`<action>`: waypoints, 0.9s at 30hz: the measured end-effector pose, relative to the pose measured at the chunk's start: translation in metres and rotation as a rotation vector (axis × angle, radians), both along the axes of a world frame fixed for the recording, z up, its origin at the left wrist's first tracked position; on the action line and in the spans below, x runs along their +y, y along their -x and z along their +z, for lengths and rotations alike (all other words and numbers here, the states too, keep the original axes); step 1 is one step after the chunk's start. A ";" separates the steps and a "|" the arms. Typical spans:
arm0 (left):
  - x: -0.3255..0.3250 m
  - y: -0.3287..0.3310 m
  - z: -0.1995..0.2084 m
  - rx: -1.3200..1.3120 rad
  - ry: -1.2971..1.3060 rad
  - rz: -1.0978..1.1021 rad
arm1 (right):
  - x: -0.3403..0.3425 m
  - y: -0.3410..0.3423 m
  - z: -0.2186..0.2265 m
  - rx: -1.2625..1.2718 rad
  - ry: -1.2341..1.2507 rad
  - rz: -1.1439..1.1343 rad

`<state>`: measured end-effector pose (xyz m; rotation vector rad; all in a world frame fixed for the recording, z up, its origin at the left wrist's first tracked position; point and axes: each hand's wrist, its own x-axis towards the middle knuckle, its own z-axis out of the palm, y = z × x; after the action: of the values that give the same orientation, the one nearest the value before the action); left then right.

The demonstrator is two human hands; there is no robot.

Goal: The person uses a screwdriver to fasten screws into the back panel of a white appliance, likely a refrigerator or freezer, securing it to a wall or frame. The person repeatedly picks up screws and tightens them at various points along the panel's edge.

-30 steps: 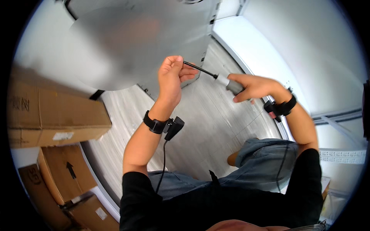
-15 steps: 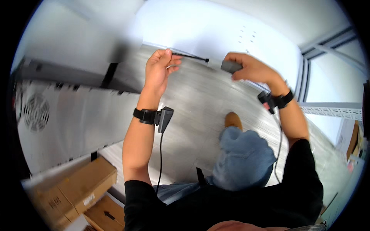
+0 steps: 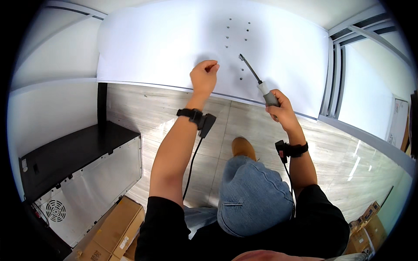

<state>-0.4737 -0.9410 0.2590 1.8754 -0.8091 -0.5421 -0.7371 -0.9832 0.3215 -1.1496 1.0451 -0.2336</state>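
Observation:
In my right hand (image 3: 281,108) is a screwdriver (image 3: 271,98) with a grey handle, its dark shaft pointing up and left over the white tabletop (image 3: 165,48). A small metal piece, perhaps a screw, shows at its tip; I cannot tell whether it is on the tip or lies on the table. Several small dark screws (image 3: 247,30) sit in two rough rows beyond and beside the tip. My left hand (image 3: 204,77) is closed over the table's near edge, left of the screwdriver and apart from it. Its fingertips are pinched together, and whatever they may hold is hidden.
A black and silver metal cabinet (image 3: 91,178) with a round vent stands on the floor at left, with a cardboard box (image 3: 114,226) in front. Grey metal framing (image 3: 335,78) borders the table's right side. My wrists carry strapped devices with cables.
My left hand has let go of the screwdriver's shaft end and now is over the table. The screwdriver, in my right hand, has turned to point far-left. The view has shifted toward the table.

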 end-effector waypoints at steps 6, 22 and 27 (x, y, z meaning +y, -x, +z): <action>-0.036 0.002 -0.024 -0.313 0.024 -0.107 | -0.013 -0.004 -0.020 0.055 0.095 -0.028; 0.016 -0.022 0.017 -0.141 -0.004 -0.096 | -0.016 -0.033 0.007 0.055 0.233 0.146; 0.154 -0.079 0.080 0.132 0.040 0.169 | 0.017 -0.114 0.068 0.045 0.369 0.499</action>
<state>-0.3948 -0.7873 0.3391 1.8308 -0.5655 -0.5335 -0.6232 -0.9659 0.3891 -1.7171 0.7369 -0.0013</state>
